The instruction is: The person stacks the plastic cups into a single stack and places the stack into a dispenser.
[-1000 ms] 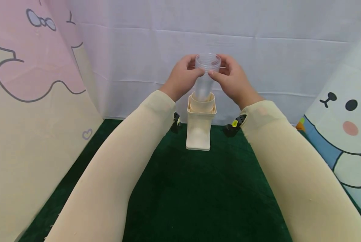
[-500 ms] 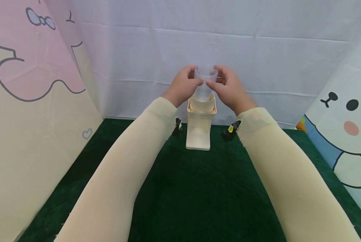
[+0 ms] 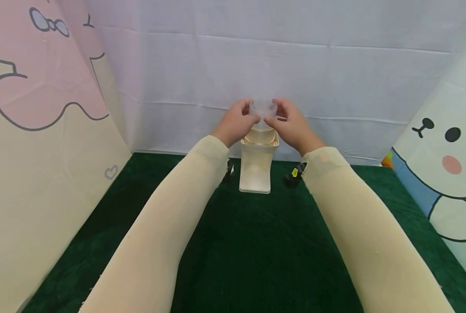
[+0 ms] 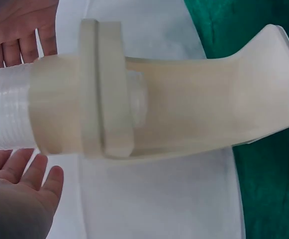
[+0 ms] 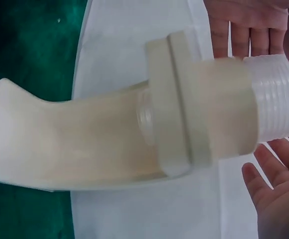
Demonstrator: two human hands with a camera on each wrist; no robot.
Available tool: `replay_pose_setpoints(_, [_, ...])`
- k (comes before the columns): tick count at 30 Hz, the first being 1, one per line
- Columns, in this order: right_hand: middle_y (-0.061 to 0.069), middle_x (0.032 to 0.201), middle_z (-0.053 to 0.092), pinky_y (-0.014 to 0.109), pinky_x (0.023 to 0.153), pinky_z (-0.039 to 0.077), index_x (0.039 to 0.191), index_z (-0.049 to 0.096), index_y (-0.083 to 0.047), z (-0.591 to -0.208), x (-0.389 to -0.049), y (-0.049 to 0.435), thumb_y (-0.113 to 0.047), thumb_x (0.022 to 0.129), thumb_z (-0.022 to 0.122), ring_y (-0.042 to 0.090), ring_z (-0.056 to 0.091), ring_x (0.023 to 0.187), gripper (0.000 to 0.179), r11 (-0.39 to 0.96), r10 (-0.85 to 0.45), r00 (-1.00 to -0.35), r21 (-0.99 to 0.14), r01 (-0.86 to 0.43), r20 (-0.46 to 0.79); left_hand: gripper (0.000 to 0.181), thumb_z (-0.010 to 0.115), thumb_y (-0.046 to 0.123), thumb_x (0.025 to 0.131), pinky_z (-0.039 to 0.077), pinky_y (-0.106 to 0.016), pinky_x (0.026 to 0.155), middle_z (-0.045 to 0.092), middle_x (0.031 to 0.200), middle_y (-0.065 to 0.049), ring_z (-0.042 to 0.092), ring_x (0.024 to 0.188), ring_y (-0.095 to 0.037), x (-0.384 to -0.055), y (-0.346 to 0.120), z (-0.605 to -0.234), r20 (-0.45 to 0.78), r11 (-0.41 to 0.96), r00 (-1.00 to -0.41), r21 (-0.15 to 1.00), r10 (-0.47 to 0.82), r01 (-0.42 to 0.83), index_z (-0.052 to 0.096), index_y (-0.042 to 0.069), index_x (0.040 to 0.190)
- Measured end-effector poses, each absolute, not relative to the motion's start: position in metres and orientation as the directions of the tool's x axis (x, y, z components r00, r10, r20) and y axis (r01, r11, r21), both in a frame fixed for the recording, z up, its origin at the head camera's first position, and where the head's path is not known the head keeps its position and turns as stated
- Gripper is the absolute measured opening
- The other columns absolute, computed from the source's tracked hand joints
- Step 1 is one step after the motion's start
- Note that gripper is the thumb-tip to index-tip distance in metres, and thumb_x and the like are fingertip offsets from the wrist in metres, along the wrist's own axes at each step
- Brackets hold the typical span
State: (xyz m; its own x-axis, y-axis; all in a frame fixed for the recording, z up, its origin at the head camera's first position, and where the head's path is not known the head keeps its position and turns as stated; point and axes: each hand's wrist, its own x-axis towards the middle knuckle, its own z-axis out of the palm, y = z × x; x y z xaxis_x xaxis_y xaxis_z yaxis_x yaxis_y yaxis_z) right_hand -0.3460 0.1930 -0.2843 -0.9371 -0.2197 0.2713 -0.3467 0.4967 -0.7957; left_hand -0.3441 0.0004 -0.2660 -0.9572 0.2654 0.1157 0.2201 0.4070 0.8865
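A stack of clear plastic cups (image 3: 262, 114) stands upright in the round top opening of a cream cup dispenser (image 3: 255, 169). My left hand (image 3: 234, 124) grips the stack from the left and my right hand (image 3: 292, 125) from the right, thumbs at the near side, close to the top rim. In the left wrist view the ridged cup stack (image 4: 7, 107) runs into the collar. The bottom of a cup (image 4: 138, 99) shows below the dispenser's square flange. The right wrist view has the same cup end (image 5: 145, 117) poking out under the flange.
The dispenser stands at the back of a dark green cloth (image 3: 264, 243), near a white cloth backdrop (image 3: 178, 74). Side panels with printed cartoons flank the cloth, pink and cream (image 3: 53, 174) on the left and a white animal (image 3: 447, 130) on the right.
Both hands have moved down with the cup stack, which has sunk deeper into the dispenser's top opening. The dispenser has stayed in place.
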Motion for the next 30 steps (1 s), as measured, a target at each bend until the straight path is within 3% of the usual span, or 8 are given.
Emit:
replay_pose_setpoints(5, [0.013, 0.159, 0.04, 0.052, 0.116, 0.035, 0.162, 0.031, -0.013, -0.296, -0.347, 0.197, -0.042, 0.101, 0.064, 0.03, 0.039, 0.145, 0.075, 0.518, -0.221, -0.947, -0.794, -0.317, 0.234, 0.064, 0.058, 0.034, 0.103, 0.036, -0.044, 0.116, 0.038, 0.162, -0.002, 0.037, 0.146, -0.021, -0.346, 0.001, -0.277, 0.076, 0.443, -0.963, 0.877, 0.258, 0.188, 0.035, 0.017, 0.161])
replay_pose_setpoints(14, [0.008, 0.158, 0.042, 0.059, 0.112, 0.039, 0.158, 0.038, -0.018, -0.311, -0.345, 0.198, -0.052, 0.097, 0.066, 0.032, 0.036, 0.146, 0.076, 0.516, -0.224, -0.963, -0.82, -0.247, 0.149, 0.058, 0.059, 0.03, 0.102, 0.043, -0.044, 0.111, 0.046, 0.156, -0.004, 0.047, 0.135, -0.022, -0.347, -0.003, -0.29, 0.066, 0.452, -0.964, 0.873, 0.259, 0.181, 0.041, 0.015, 0.155])
replay_pose_setpoints(18, [0.01, 0.162, 0.037, 0.059, 0.115, 0.035, 0.162, 0.028, -0.018, -0.311, -0.347, 0.196, -0.054, 0.098, 0.063, 0.031, 0.034, 0.148, 0.082, 0.493, -0.18, -0.975, -0.845, -0.206, 0.133, 0.064, 0.061, 0.034, 0.101, 0.042, -0.043, 0.112, 0.043, 0.157, -0.004, 0.044, 0.139, -0.022, -0.348, -0.005, -0.286, 0.067, 0.444, -0.969, 0.88, 0.238, 0.17, 0.038, 0.016, 0.158])
replay_pose_setpoints(21, [0.011, 0.163, 0.034, 0.057, 0.117, 0.032, 0.163, 0.027, -0.019, -0.308, -0.349, 0.194, -0.053, 0.101, 0.057, 0.031, 0.033, 0.148, 0.077, 0.466, -0.138, -0.979, -0.862, -0.198, 0.151, 0.065, 0.06, 0.038, 0.101, 0.042, -0.042, 0.112, 0.043, 0.157, -0.004, 0.043, 0.141, -0.021, -0.349, -0.004, -0.281, 0.085, 0.446, -0.973, 0.878, 0.217, 0.176, 0.038, 0.017, 0.158])
replay_pose_setpoints(30, [0.011, 0.158, 0.042, 0.056, 0.114, 0.037, 0.158, 0.04, -0.021, -0.307, -0.348, 0.194, -0.051, 0.105, 0.05, 0.031, 0.041, 0.144, 0.061, 0.496, -0.122, -0.971, -0.835, -0.24, 0.207, 0.056, 0.058, 0.04, 0.102, 0.045, -0.041, 0.108, 0.05, 0.151, -0.001, 0.048, 0.136, -0.019, -0.354, -0.001, -0.28, 0.112, 0.504, -0.977, 0.843, 0.18, 0.189, 0.047, 0.018, 0.153])
